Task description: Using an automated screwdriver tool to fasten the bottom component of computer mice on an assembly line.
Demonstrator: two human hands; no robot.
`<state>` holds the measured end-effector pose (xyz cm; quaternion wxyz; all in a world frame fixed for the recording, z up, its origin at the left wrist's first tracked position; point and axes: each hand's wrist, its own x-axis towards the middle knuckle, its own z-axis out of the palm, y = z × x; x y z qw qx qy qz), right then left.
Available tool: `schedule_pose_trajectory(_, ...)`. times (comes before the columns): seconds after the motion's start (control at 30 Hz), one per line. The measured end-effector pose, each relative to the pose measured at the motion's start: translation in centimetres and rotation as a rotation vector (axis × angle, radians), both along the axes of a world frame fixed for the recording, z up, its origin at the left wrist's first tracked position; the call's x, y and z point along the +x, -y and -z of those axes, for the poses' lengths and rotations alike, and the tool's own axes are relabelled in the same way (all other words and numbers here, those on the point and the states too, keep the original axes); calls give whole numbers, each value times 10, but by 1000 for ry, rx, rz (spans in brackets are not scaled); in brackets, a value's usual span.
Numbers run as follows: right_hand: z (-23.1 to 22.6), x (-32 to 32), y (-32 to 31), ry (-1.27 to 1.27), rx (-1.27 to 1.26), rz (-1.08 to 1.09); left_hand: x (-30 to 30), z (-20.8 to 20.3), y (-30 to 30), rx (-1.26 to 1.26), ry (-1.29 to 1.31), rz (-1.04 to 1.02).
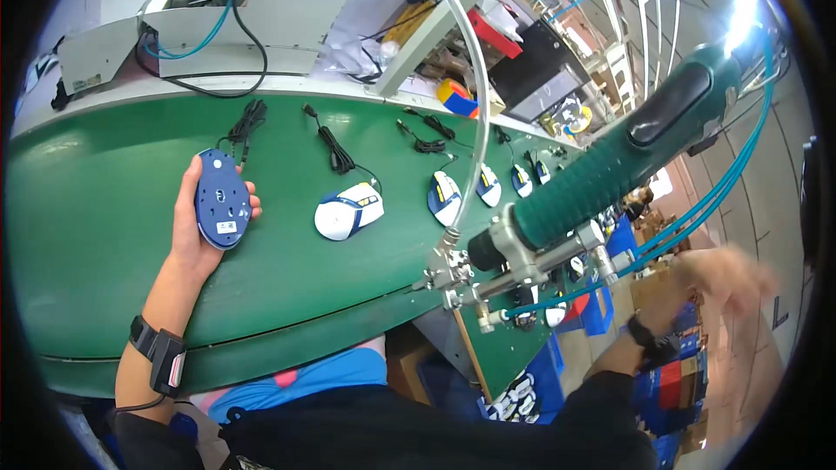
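My left hand [187, 239] holds a computer mouse [222, 196] with its dark blue underside facing up, the fingers wrapped round its edges. Its black cable [247, 124] lies bundled just beyond, on the green work surface [131, 305]. To the right of that hand, a white and blue mouse [338, 216] lies top up with its cable bundled behind it. My right hand [727, 280] is out at the far right, away from the mice and smeared by motion, so its fingers do not show clearly. A green power tool [601, 178] with a black switch slants across the right side.
More mice [444, 200] stand in a row toward the back right. Metal fittings [448, 270] and a clear tube [479, 87] sit at the tool's lower end. A white machine [292, 9] stands behind the table. Below right, a blue bin [547, 383] holds several white parts.
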<state>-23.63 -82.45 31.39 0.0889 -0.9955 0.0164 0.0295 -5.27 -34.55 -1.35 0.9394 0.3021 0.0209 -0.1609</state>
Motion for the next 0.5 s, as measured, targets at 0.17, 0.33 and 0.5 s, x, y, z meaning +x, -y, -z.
schedule_pose_trajectory(0.17,13,23,-16,-38,-257,10,10,12,-2,-106,-16,31)
schedule_pose_trajectory(0.33,44,-27,12,79,-316,79,6,12,3,-88,20,79)
schedule_pose_trajectory(0.5,97,52,-49,486,652,-35,8,15,6,-77,20,121)
